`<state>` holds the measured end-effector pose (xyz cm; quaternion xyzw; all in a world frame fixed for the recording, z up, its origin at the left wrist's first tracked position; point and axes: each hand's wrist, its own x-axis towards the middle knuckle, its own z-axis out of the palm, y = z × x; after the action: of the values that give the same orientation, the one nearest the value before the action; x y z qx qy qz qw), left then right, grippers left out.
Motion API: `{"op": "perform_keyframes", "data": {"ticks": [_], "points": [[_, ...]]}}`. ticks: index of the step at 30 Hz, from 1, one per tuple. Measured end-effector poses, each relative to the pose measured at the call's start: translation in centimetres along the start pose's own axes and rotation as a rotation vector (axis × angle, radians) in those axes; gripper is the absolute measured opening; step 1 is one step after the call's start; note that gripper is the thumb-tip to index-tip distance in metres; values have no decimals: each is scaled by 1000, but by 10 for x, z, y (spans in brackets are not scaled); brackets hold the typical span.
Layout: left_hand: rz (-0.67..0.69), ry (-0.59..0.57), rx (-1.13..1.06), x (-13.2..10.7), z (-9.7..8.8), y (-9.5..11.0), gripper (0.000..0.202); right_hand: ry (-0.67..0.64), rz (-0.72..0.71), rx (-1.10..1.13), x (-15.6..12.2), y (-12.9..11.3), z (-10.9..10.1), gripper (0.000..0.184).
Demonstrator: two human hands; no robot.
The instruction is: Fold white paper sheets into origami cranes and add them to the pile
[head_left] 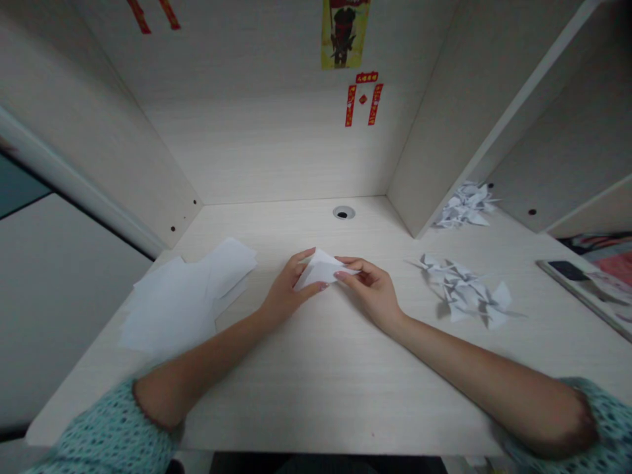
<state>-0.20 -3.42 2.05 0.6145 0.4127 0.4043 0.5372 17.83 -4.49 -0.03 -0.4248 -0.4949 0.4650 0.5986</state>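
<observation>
A small folded piece of white paper [322, 268] is held between my two hands above the middle of the desk. My left hand [292, 284] pinches its left side, thumb along the lower edge and fingers behind. At the right corner, my right hand [371, 287] grips the paper between thumb and fingers. Loose white paper sheets [172, 309] lie in an overlapping stack left of my left forearm. Several folded paper pieces with pointed ends [459, 286], shaped like paper cranes, sit in a cluster to the right of my right hand.
Another heap of folded white paper [467, 205] lies behind the upright divider panel [444, 131] at the right. A phone-like flat object [587, 289] rests near the right edge. A round cable hole [344, 212] is set in the desk [316, 382] by the back wall.
</observation>
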Motion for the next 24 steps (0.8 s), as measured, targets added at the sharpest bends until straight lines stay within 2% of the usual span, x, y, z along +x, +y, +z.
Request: {"op": "perform_keyframes", "data": {"ticks": [2,5,12,15,20,24], "points": [[16,71,4,0,-1,-3,62,-19,-6,22,0,-1,0,18],[11,147,-7,0,-3,-5,56,-36,33,58,1,-1,-1,16],[-69,213,-217,-1,1,-5,48,36,106,-70,-1,-4,0,21],[-77,207,-217,-2,3,-5,47,44,91,-101,-1,-5,0,21],[-68,224,-184,-5,3,-7,47,28,32,-27,-2,-2,1,24],[-65,244,-148,-7,3,-7,50,23,5,-77,-5,-1,1,23]]}}
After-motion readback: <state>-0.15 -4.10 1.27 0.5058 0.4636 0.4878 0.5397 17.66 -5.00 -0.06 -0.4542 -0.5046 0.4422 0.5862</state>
